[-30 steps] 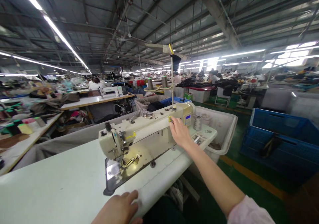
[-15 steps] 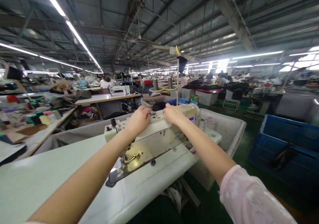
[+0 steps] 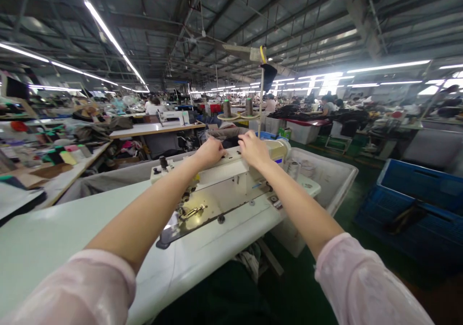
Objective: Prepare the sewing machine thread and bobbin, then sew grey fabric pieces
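Left hand (image 3: 211, 152), right hand (image 3: 253, 150) seemingly rest atop sewing machine (image 3: 224, 182); fingertips hidden, grasp unclear.

Sewing machine (image 3: 224, 182): cream painted casing, smooth with a soft sheen; I read it as metal. Bed plate (image 3: 183, 223) under the needle: bare polished metal, bright where the lamp hits it. Desk (image 3: 65, 233): pale top, smooth, low gloss. Sleeve (image 3: 365, 286): thin pink cloth, matt, faintly mottled. White bin (image 3: 338, 182): plastic, dull and smooth. Blue crate (image 3: 419, 190): ribbed plastic, matt. Floor (image 3: 352, 226): green coating, I note a slight shine.
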